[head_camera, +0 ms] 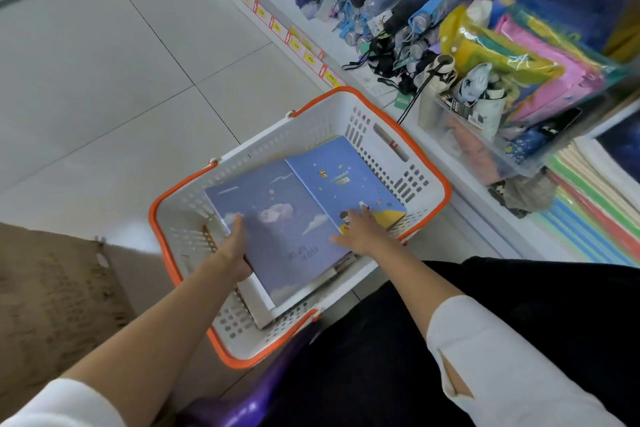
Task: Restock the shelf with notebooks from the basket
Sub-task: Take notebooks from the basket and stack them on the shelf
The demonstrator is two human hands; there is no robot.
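Head view: two notebooks lie on top of the pile in the basket [311, 128]. The purple cloud notebook [284, 229] lies flat and the blue astronaut notebook [346, 180] is tilted against the far wall. They meet edge to edge, and we cannot tell which overlaps.

The left hand [235, 246] grips the cloud notebook's left edge, thumb on top and fingers under. The right hand [360, 229] lies flat with spread fingers across the seam. It presses on both covers and holds neither.

More stock lies beneath, including a spiral-bound notebook [242, 302].

Risks, as we judge them:
- The grip is on one edge only. A soft cover lifted that way likely sags or creases.
- The right hand only presses. If the cloud notebook comes up, the tilted astronaut notebook may slide down or get dragged along.
- The spiral wire below could snag a cover or a finger.
- A corner could catch on the orange rim [429, 163] on the way out.

The basket sits on the tiled floor [138, 80], just beside the shelf [485, 218]. The stacked notebooks on the shelf [595, 204] sit under a clear bin [478, 149] full of packets. That slot looks tight, so a careless insert may knock the bin or skew the stack.

Folded umbrellas [415, 3] fill the shelf further along.
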